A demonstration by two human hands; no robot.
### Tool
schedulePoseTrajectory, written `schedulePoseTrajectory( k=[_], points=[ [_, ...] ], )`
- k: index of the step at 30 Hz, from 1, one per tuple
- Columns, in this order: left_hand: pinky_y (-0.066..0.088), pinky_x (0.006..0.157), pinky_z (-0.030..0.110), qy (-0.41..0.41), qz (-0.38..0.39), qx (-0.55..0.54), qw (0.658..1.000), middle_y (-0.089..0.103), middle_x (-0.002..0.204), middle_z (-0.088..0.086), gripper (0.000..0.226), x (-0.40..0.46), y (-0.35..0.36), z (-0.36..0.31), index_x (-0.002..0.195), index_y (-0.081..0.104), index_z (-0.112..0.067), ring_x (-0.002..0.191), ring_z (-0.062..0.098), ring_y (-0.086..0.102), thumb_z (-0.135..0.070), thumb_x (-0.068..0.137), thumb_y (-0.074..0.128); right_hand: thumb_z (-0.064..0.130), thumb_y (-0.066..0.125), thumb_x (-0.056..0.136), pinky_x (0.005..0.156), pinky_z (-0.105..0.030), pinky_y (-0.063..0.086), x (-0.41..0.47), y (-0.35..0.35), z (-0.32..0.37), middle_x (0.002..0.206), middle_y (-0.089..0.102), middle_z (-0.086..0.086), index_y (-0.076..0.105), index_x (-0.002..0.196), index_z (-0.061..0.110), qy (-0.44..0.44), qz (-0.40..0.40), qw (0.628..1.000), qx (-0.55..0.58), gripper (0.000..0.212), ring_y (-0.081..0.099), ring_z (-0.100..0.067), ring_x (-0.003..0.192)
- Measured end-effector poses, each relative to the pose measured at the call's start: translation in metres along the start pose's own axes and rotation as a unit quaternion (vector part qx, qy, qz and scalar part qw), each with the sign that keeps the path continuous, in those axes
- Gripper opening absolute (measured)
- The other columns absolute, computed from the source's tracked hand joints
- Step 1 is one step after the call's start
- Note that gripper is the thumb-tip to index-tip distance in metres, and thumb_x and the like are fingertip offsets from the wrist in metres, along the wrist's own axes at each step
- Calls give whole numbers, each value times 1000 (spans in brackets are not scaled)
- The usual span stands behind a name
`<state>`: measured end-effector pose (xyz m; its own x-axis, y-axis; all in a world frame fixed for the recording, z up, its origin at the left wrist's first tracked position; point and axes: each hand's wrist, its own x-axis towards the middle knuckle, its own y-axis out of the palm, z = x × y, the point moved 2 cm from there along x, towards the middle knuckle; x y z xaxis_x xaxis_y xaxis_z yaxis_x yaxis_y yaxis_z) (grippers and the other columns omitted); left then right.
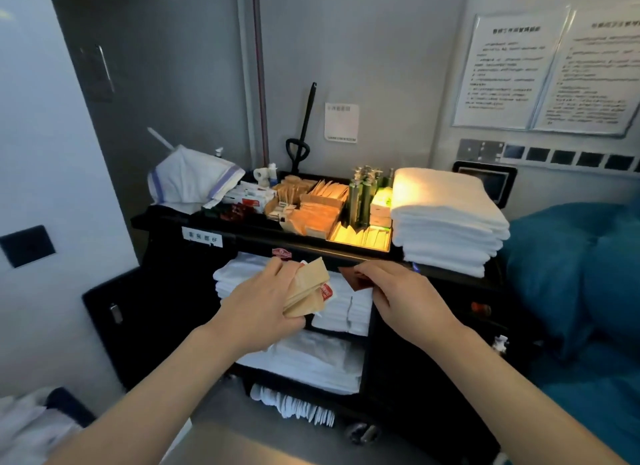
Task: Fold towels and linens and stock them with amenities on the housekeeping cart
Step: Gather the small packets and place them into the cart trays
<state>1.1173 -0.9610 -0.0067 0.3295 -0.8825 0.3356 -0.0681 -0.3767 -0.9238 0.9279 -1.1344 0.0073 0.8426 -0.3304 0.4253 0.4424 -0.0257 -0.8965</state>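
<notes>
– Where are the packets [306,291]?
– A stack is gripped by the left hand [258,301]; one dark packet [355,279] is pinched by the right hand [401,298], mid-frame.
– And the tray [242,222]?
– Straight above, nearer the left hand.

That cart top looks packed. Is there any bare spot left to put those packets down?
Hardly. The tray is crowded edge to edge: striped cloth at left, sachets in the middle, green bottles and the towel stack at right. The only bare strip is the dark front ledge below the cloth. Left hand holds packets; right hand pinches one.
</notes>
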Motion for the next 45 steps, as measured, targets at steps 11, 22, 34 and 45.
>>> schedulePoseTrajectory(
  k=[11, 22, 34, 45],
  points=[
    [49, 57, 28, -70, 0, -21, 997, 35, 106, -19, 66, 91, 52, 107, 130, 36, -42, 79, 7, 53, -60, 71, 58, 10, 56, 97, 98, -26, 50, 129, 90, -51, 140, 59, 11, 55, 142, 29, -53, 31, 997, 38, 49, 57, -11, 125],
    [40, 54, 28, -113, 27, -13, 993, 35, 100, -15, 60, 220, 89, 277, 124, 36, -39, 69, 9, 50, -61, 72, 56, 10, 58, 94, 93, -25, 51, 322, 177, -69, 134, 62, 17, 54, 136, 36, -70, 61, 995, 35, 50, 58, -9, 117],
    [39, 53, 29, -126, 65, -21, 990, 38, 101, -12, 60, 313, 142, 373, 120, 35, -37, 71, 11, 53, -64, 75, 62, 15, 58, 95, 98, -19, 46, 445, 259, -103, 130, 62, 21, 54, 135, 42, -68, 90, 990, 90, 49, 56, -2, 118],
    [44, 67, 34, -141, 131, 66, 979, 47, 108, -10, 65, 405, 124, 400, 128, 40, -32, 82, 13, 51, -64, 76, 63, 14, 62, 93, 99, -13, 38, 529, 293, -141, 127, 61, 25, 56, 131, 43, -99, 61, 979, 170, 49, 49, 10, 113]
  ],
)
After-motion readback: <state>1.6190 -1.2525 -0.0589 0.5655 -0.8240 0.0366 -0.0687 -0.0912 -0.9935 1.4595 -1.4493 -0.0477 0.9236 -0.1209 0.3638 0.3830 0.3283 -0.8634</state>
